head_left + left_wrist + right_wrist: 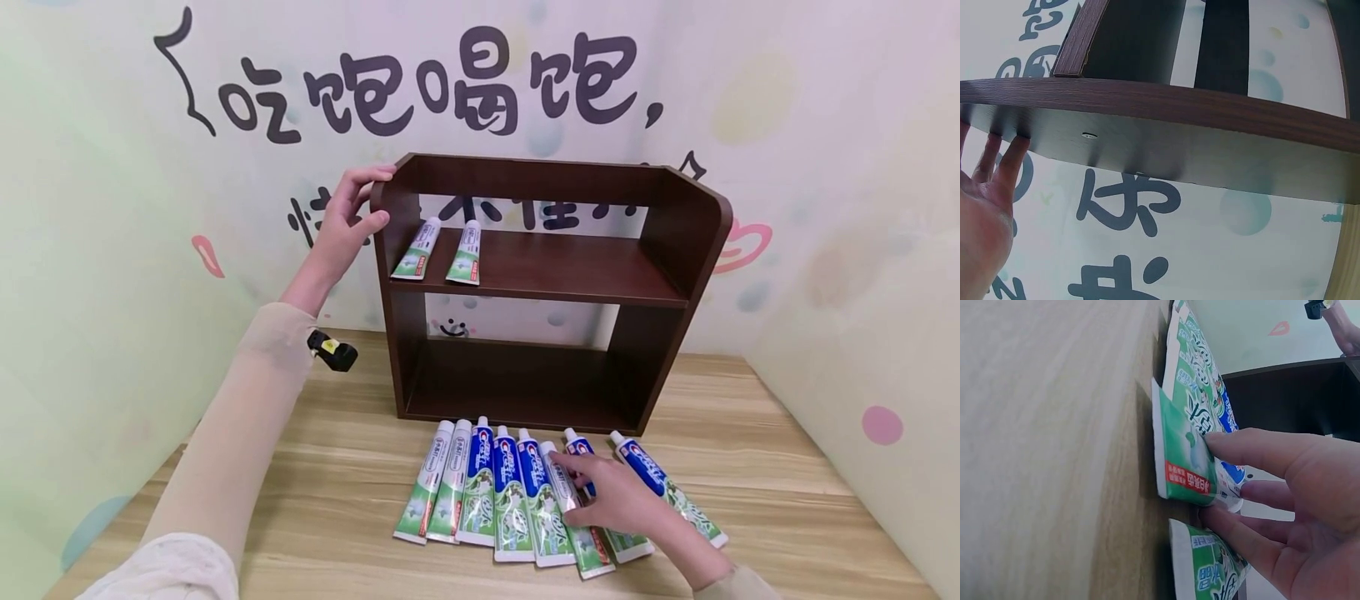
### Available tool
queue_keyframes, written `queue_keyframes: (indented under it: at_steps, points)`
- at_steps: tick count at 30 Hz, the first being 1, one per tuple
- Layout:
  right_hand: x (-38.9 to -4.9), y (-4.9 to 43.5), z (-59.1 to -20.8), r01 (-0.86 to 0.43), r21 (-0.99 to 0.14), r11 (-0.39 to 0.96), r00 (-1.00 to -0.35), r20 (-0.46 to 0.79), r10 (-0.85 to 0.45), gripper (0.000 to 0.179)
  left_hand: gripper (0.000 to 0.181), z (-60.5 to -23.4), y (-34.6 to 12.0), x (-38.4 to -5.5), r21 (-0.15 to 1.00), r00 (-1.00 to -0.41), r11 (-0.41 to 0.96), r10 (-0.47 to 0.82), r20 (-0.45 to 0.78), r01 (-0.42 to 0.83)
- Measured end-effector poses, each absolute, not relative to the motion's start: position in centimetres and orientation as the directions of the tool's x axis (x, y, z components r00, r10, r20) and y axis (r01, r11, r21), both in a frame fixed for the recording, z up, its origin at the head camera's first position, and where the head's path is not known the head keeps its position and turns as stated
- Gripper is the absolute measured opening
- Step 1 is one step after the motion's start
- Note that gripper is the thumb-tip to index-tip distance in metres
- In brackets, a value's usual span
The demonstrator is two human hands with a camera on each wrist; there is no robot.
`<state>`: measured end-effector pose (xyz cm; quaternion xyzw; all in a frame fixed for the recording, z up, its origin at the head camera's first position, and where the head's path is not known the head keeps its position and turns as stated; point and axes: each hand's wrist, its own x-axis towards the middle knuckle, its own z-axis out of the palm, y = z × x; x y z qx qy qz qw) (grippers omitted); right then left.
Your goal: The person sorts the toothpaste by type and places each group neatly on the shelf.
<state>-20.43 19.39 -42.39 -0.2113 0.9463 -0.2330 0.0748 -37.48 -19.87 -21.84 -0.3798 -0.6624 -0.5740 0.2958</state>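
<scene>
My left hand (348,217) rests against the left side panel of a dark brown two-tier shelf (536,292). In the left wrist view, its extended fingers (1011,164) touch the panel's outer face. My right hand (618,492) is at the row of toothpaste tubes before the shelf. It pinches a white-and-green toothpaste tube (1186,453), thumb on one side and fingers on the other. That tube lies on the table between blue-and-green Crest tubes (536,500). Two white-and-green tubes (417,250) lean on the upper tier at the left.
Further left in the row lie two more white-and-green tubes (427,483). A blue-and-green tube (667,487) lies slanted at the right end. Wood-grain table (787,467) extends under everything, and printed walls (840,167) stand behind and at both sides.
</scene>
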Motion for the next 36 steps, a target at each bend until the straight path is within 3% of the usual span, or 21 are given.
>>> queue_keyframes:
  at_steps: [10,20,36]
  points:
    - [-20.1,18.4,-42.3,-0.313,-0.437,0.843,-0.926,-0.058,-0.374,0.079,0.046,-21.7,-19.9,-37.3,0.555,-0.555,0.048,0.16,0.817,0.831]
    - [-20.0,18.0,-42.4,-0.308,-0.473,0.825,-0.927,-0.047,-0.373,0.081,0.047,-21.7,-19.9,-37.1,0.554,-0.555,0.06,0.165,0.815,0.83]
    - [-20.2,17.9,-41.9,-0.267,-0.43,0.862,-0.941,-0.076,-0.33,0.083,0.041,-20.6,-19.0,-34.1,0.591,-0.593,0.069,0.173,0.787,0.804]
